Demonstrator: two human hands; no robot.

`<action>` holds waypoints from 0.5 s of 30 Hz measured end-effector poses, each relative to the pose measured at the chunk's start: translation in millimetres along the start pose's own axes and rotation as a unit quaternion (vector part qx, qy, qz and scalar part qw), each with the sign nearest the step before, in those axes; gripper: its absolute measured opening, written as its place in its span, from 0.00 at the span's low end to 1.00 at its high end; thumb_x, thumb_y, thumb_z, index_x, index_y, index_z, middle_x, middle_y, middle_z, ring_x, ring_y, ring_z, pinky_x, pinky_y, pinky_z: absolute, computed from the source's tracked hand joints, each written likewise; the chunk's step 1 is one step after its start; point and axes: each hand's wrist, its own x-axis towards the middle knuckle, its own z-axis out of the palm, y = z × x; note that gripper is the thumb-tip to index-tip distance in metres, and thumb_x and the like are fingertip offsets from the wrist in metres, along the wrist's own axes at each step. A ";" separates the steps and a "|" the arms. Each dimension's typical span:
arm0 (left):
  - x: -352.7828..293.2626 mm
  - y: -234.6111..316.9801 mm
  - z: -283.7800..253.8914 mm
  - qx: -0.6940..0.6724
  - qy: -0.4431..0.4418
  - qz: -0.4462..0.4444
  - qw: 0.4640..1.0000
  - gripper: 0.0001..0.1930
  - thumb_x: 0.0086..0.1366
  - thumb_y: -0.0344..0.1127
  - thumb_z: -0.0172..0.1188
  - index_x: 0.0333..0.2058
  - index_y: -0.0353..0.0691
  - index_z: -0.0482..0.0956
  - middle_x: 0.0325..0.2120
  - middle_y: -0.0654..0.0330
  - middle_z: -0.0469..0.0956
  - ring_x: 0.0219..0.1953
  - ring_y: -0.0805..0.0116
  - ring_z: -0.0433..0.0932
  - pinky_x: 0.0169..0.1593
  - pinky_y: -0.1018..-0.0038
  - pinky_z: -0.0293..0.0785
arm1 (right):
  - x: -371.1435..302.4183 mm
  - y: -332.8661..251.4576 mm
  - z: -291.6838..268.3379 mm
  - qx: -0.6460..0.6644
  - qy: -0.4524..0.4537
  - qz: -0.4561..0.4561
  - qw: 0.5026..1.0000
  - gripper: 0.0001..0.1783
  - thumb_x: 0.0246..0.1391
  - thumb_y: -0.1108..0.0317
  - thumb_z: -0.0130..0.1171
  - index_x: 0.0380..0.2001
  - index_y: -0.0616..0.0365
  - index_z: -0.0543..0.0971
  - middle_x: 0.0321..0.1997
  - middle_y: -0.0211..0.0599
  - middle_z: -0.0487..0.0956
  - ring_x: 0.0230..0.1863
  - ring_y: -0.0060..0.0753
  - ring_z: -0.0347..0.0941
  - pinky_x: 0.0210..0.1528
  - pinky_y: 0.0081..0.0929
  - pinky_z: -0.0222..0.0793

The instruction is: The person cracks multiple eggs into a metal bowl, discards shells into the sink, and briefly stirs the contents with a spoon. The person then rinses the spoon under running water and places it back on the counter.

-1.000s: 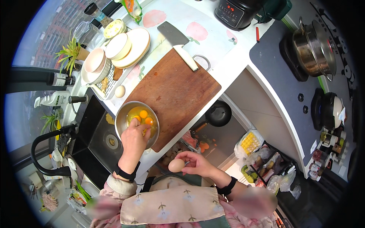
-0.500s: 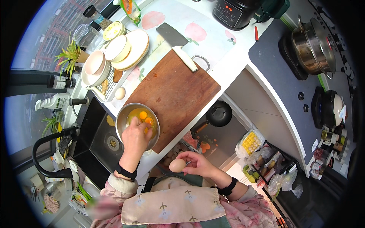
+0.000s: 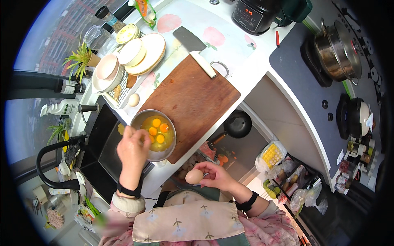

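Note:
A steel bowl (image 3: 156, 156) stands at the corner of the wooden cutting board (image 3: 195, 96), holding several whole egg yolks (image 3: 160, 139) in clear egg white. My left hand (image 3: 132, 148) is over the bowl's left rim beside the sink, fingers curled and pinched together; whatever may be between them cannot be made out. In front of my apron, my right hand (image 3: 216, 177) grips a brown egg (image 3: 194, 176) by its end, its shell looking whole. Another egg (image 3: 134, 100) rests on the counter behind the bowl.
A cleaver (image 3: 191, 40) lies across the board's far edge, handle toward me. Stacked bowls and plates (image 3: 152, 51) stand at the back left. The black sink (image 3: 98, 151) is left, a pot (image 3: 334, 53) on the stove right. A frying pan (image 3: 237, 124) sits below the counter.
My left hand has lifted out of the bowl and moved left to its rim, uncovering the yolks. The right hand still holds its egg, nearly unmoved. The view has shifted slightly.

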 end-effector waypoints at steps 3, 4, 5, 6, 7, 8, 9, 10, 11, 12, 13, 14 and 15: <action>-9.7 -23.1 -23.6 0.028 0.053 -0.043 0.997 0.04 0.54 0.31 0.69 0.28 0.47 0.84 0.26 0.62 0.69 0.24 0.59 0.76 0.29 0.64 0.73 | 2.0 -3.7 5.0 -0.018 -0.002 -0.001 1.000 0.27 0.58 0.76 0.65 0.61 0.59 0.71 0.55 0.35 0.78 0.54 0.23 0.77 0.48 0.21 0.79; -15.4 -31.8 -29.5 0.035 0.065 -0.050 0.996 0.03 0.54 0.30 0.69 0.28 0.46 0.84 0.27 0.62 0.69 0.25 0.60 0.76 0.29 0.64 0.73 | 2.8 -5.1 7.2 -0.025 -0.004 0.004 1.000 0.27 0.58 0.76 0.65 0.61 0.59 0.71 0.55 0.34 0.79 0.54 0.23 0.77 0.47 0.21 0.79; -21.8 -41.3 -35.0 0.037 0.068 -0.064 0.995 0.03 0.55 0.30 0.69 0.28 0.46 0.83 0.27 0.62 0.68 0.26 0.60 0.76 0.30 0.65 0.73 | 3.6 -6.8 9.8 -0.025 -0.008 0.008 1.000 0.27 0.59 0.75 0.65 0.61 0.59 0.71 0.55 0.34 0.79 0.53 0.23 0.77 0.47 0.21 0.79; -28.9 -50.1 -38.9 0.035 0.060 -0.089 0.994 0.03 0.55 0.30 0.68 0.28 0.45 0.83 0.26 0.62 0.68 0.26 0.60 0.76 0.30 0.65 0.73 | 5.2 -8.1 13.2 -0.038 -0.003 0.012 0.999 0.27 0.59 0.75 0.65 0.61 0.59 0.71 0.54 0.34 0.79 0.53 0.23 0.77 0.47 0.21 0.79; -36.8 -59.1 -42.7 0.035 0.055 -0.111 0.992 0.02 0.55 0.30 0.68 0.27 0.45 0.83 0.26 0.62 0.68 0.27 0.60 0.76 0.30 0.66 0.73 | 7.0 -9.5 17.1 -0.045 -0.001 0.013 0.999 0.27 0.59 0.75 0.65 0.61 0.59 0.71 0.54 0.34 0.79 0.53 0.22 0.77 0.46 0.21 0.79; -44.3 -69.8 -48.4 0.047 -0.005 -0.145 0.988 0.09 0.55 0.31 0.69 0.37 0.45 0.86 0.30 0.61 0.70 0.29 0.61 0.77 0.32 0.66 0.74 | 9.1 -11.1 21.0 -0.048 -0.002 0.018 0.999 0.27 0.59 0.75 0.65 0.61 0.59 0.71 0.54 0.33 0.79 0.52 0.22 0.77 0.46 0.21 0.79; -52.6 -77.4 -50.2 0.051 0.010 -0.115 0.992 0.14 0.55 0.31 0.70 0.42 0.44 0.85 0.32 0.60 0.71 0.29 0.62 0.77 0.33 0.67 0.75 | 11.8 -12.8 25.4 -0.057 0.001 0.028 0.998 0.27 0.60 0.75 0.65 0.61 0.59 0.71 0.54 0.33 0.79 0.52 0.22 0.78 0.46 0.21 0.79; -60.4 -84.1 -51.3 0.062 0.015 -0.102 0.993 0.19 0.55 0.31 0.71 0.47 0.44 0.84 0.34 0.60 0.71 0.28 0.62 0.77 0.33 0.67 0.75 | 15.4 -14.9 30.0 -0.062 0.002 0.040 0.997 0.27 0.60 0.75 0.65 0.61 0.58 0.70 0.54 0.33 0.79 0.51 0.21 0.78 0.45 0.21 0.79; -67.4 -89.7 -50.8 0.069 0.005 -0.104 0.992 0.23 0.54 0.31 0.71 0.52 0.43 0.82 0.36 0.59 0.72 0.28 0.62 0.77 0.34 0.67 0.75 | 19.9 -16.9 35.3 -0.066 0.002 0.051 0.997 0.27 0.60 0.75 0.64 0.61 0.58 0.70 0.53 0.33 0.79 0.51 0.21 0.78 0.45 0.20 0.79; -78.7 -94.4 -54.6 0.028 -0.061 -0.176 0.982 0.33 0.54 0.29 0.72 0.61 0.43 0.76 0.43 0.58 0.73 0.27 0.65 0.77 0.35 0.70 0.76 | 25.3 -17.1 43.5 -0.077 -0.004 0.037 0.996 0.26 0.60 0.75 0.65 0.60 0.58 0.71 0.53 0.32 0.79 0.50 0.20 0.78 0.44 0.20 0.79; -86.4 -97.5 -53.8 -0.020 -0.044 -0.170 0.984 0.32 0.55 0.28 0.72 0.60 0.43 0.77 0.43 0.59 0.74 0.26 0.67 0.77 0.35 0.71 0.76 | 32.0 -16.0 53.8 -0.087 -0.012 0.023 0.996 0.26 0.60 0.74 0.65 0.60 0.58 0.71 0.53 0.32 0.79 0.49 0.20 0.78 0.42 0.20 0.80; -93.5 -99.8 -52.7 -0.069 -0.025 -0.162 0.984 0.31 0.55 0.27 0.72 0.59 0.42 0.77 0.43 0.59 0.74 0.25 0.68 0.76 0.34 0.72 0.76 | 40.5 -15.1 64.8 -0.097 -0.019 0.008 0.995 0.26 0.59 0.73 0.66 0.59 0.59 0.72 0.52 0.32 0.79 0.49 0.19 0.78 0.41 0.19 0.80; -99.5 -101.6 -51.1 -0.122 -0.004 -0.151 0.981 0.29 0.56 0.26 0.72 0.59 0.42 0.78 0.43 0.59 0.75 0.25 0.70 0.76 0.34 0.74 0.76 | 50.0 -13.8 76.7 -0.135 -0.023 -0.010 0.990 0.25 0.58 0.73 0.67 0.58 0.59 0.73 0.51 0.32 0.79 0.48 0.19 0.78 0.40 0.19 0.80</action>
